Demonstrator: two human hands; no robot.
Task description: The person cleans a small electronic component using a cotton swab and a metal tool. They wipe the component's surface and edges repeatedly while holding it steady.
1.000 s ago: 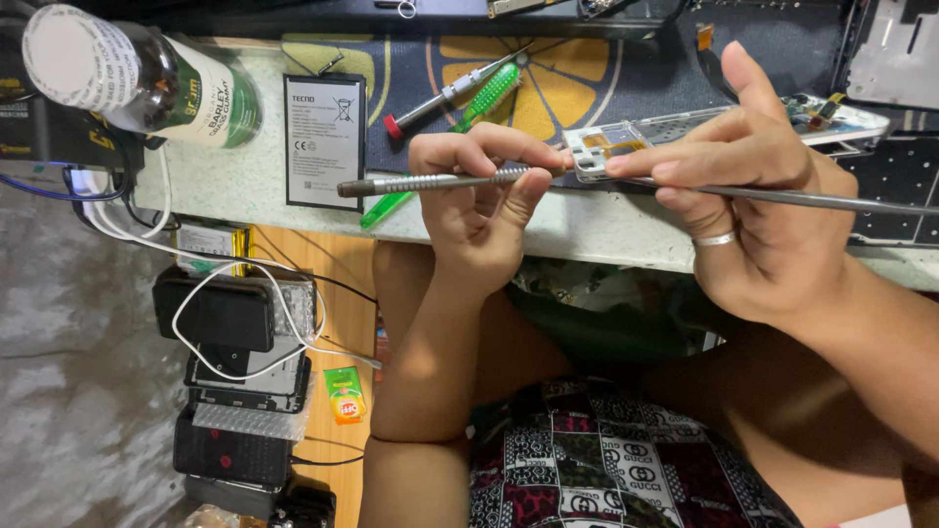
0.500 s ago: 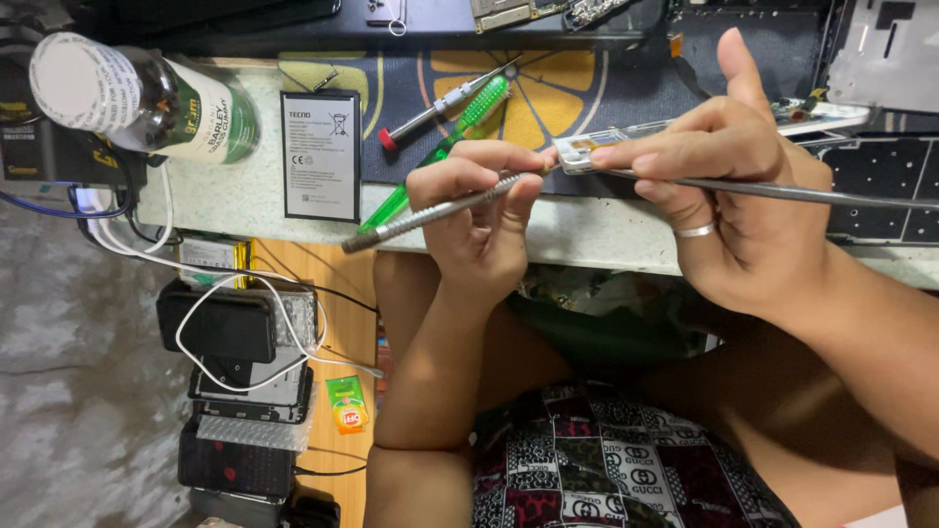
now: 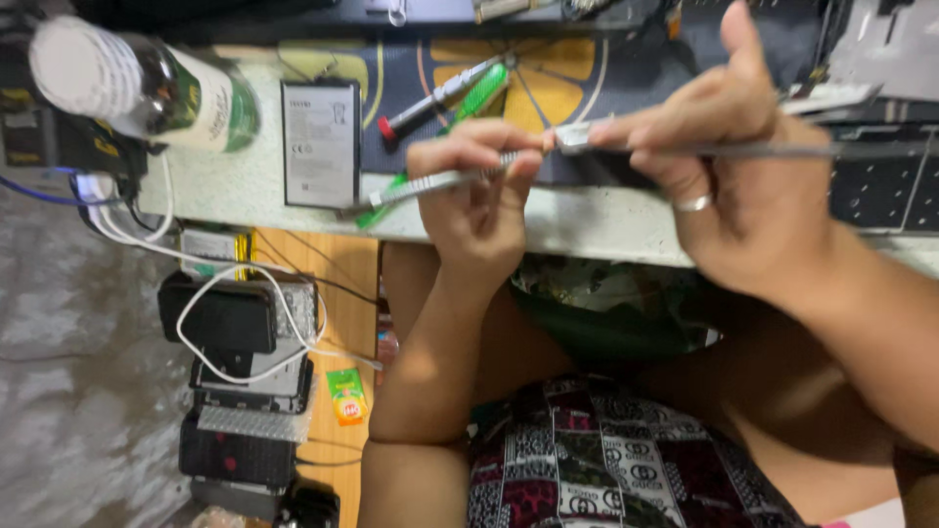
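My left hand (image 3: pixel 479 200) pinches a slim metal tool with a knurled grip (image 3: pixel 430 183); the tool slants down to the left over the bench edge. My right hand (image 3: pixel 729 171), with a ring on one finger, holds a small silver part (image 3: pixel 577 137) against the left fingertips. It also grips a long thin metal rod or tweezers (image 3: pixel 782 150) running off to the right. The two hands meet above a dark mat with an orange-slice print (image 3: pixel 548 83).
On the pale bench (image 3: pixel 245 186) lie a flat phone battery (image 3: pixel 321 144), a red-tipped screwdriver (image 3: pixel 440 96), a green-handled screwdriver (image 3: pixel 481 93) and a white-capped green bottle (image 3: pixel 147 88). Below the bench are black devices (image 3: pixel 220 315), white cables (image 3: pixel 196 264) and a green sachet (image 3: pixel 345 394).
The tool in my left hand has tilted from level to slanting down-left. Both hands have risen slightly and stayed joined at the small part.
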